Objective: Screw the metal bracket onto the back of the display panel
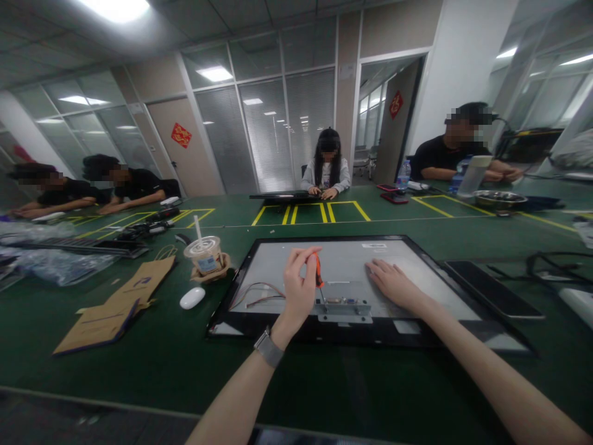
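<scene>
A flat monitor panel [287, 259] lies face down in front of me on the green table, its grey metal back up. My left hand [299, 281] is closed round an orange-handled screwdriver [319, 272], held upright with its tip on the small metal port bracket [345, 307] near the panel's front edge. My right hand [393, 281] lies flat and open on the metal back, just right of the bracket. Thin coloured wires [257, 295] run across the panel's left part.
A lidded drink cup with a straw [204, 253], a white mouse [191, 298] and a brown paper bag [115, 300] lie to the left. A dark slab [491, 287] and cables [556, 262] are to the right. Several other people sit along the far side.
</scene>
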Demonstrator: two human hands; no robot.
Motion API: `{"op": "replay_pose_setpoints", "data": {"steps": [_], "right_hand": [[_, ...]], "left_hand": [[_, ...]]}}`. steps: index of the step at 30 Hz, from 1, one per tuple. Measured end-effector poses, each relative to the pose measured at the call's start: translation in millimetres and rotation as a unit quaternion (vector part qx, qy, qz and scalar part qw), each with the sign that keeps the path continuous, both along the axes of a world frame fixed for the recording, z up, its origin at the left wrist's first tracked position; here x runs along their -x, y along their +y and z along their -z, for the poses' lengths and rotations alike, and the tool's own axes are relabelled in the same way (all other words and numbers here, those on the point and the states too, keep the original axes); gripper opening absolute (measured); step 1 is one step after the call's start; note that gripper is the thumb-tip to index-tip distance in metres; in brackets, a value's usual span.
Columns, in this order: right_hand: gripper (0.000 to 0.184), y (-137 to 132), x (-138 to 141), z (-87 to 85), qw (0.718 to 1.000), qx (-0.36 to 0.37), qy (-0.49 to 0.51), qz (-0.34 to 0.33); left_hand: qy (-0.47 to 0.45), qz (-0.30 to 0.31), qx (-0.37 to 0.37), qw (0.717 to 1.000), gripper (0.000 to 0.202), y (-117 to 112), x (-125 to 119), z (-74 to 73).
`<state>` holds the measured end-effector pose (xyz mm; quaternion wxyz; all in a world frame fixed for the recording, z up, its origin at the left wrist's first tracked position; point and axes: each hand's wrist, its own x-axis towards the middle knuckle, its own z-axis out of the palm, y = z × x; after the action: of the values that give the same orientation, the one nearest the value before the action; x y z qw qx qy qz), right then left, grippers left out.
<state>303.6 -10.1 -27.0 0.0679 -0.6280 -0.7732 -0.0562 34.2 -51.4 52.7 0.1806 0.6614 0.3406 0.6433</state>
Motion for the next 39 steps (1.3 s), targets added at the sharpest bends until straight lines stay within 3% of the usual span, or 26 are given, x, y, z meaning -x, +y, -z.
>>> {"op": "replay_pose_setpoints", "data": {"steps": [11,23,39], "right_hand": [[0.054,1.7,-1.4,3.5,1.0,-0.009,-0.002,-0.002],[0.05,3.0,-3.1,6.4,1.0,-0.016,-0.004,0.0],[0.054,0.8,-1.0,-0.9,1.0,0.009,-0.006,-0.002]], "left_hand": [[-0.007,0.02,-0.005,1.0,0.02,3.0,0.7,2.3],[-0.001,-0.043,-0.032,0.999,0.019,0.2,-1.9,4.0],[-0.002,-0.02,-0.045,0.999,0.013,0.9,-1.6,4.4]]}}
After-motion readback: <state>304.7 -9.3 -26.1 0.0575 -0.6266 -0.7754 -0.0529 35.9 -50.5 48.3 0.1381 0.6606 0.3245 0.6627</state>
